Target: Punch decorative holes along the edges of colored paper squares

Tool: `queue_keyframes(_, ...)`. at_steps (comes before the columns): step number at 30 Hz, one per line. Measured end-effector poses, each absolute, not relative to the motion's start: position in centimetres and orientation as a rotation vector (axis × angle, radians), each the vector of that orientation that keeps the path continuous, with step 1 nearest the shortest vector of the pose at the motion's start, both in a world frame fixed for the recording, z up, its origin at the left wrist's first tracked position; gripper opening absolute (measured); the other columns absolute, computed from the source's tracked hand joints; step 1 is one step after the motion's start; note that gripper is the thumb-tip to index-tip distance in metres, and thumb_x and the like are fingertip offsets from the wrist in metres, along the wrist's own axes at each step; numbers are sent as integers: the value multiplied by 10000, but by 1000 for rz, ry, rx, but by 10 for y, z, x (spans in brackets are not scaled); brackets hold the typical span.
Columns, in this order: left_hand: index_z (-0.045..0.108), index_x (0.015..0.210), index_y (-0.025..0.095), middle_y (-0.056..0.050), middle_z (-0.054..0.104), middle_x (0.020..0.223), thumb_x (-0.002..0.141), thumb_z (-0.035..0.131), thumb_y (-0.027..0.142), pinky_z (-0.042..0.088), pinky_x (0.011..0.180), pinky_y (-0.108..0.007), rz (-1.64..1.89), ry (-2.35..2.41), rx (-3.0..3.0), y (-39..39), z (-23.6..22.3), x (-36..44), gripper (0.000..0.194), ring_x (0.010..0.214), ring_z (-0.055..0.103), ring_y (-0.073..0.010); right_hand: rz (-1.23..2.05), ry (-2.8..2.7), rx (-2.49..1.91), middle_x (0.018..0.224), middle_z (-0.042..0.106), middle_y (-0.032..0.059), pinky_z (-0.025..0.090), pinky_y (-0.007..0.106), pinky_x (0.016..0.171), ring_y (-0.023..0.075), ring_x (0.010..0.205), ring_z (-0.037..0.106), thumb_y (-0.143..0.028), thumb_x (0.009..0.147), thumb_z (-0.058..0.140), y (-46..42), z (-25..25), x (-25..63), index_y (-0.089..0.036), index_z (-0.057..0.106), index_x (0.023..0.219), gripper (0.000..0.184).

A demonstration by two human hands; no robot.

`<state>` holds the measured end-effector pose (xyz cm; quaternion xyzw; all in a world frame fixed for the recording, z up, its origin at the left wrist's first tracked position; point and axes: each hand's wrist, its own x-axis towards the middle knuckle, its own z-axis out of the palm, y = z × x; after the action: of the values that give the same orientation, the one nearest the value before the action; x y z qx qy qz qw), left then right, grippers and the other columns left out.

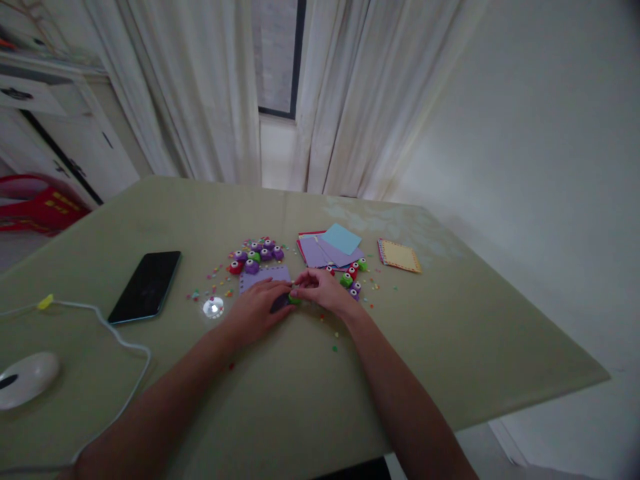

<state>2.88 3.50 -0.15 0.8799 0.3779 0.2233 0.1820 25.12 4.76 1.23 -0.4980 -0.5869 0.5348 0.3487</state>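
Visible: a purple sheet [270, 273], flat and notched along the left side, and a small green piece [294, 300], mostly hidden. With the left hand [257, 307] outstretched, thumb spread from fingers, and the right hand [323, 291] curled, thumb and fingers close together; cannot tell whether grasping anything. Located between both thumb tips: the green piece; partly covered by the left hand: the sheet.

Across the pale green tabletop [310, 413] now: white computer mouse [33, 379], far left; white cable [131, 345] curving nearby; black-screened tablet [146, 287]; bright confetti [335, 349] scattered around purple, red and green one-eyed figurines [251, 267]; purple card [273, 273] just before them; coloured paper sheets [314, 252], overlapping; yellow-topped card stack [400, 257], right.
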Motion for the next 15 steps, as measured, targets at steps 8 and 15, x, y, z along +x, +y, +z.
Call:
queue_keyframes(8,705,1234,247,-97,770,1302,988,677,392,480,1162,-515,676,1036,2434,35,-1,29,287,1225,709,-314,1374,-1541,-1293,755,653,-19,442,266,672,146,720,584,-502,589,1009,47,14,250,-165,730,909,542)
queue_keyframes(15,703,1205,263,-84,767,1236,984,666,429,556,988,-430,672,1056,2404,33,2,28,279,1129,728,-300,1385,-1529,-1302,737,643,-27,439,258,659,138,702,578,-451,590,1025,46,15,248,-164,729,901,517)
